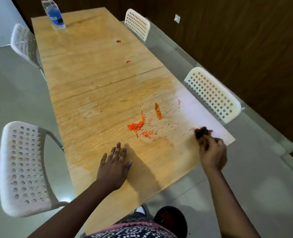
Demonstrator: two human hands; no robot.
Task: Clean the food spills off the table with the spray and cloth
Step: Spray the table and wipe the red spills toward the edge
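The left hand [114,167] lay flat and open on the table [83,69], palm down, fingers spread, near the orange spill [138,125]. The right hand [212,152] was closed around a dark, blurred cloth [201,132] at the table's right edge, right of the spill. Two small red spots [119,41] sat farther up the table. The spray bottle [53,14] stood upright at the far end, well apart from the spill.
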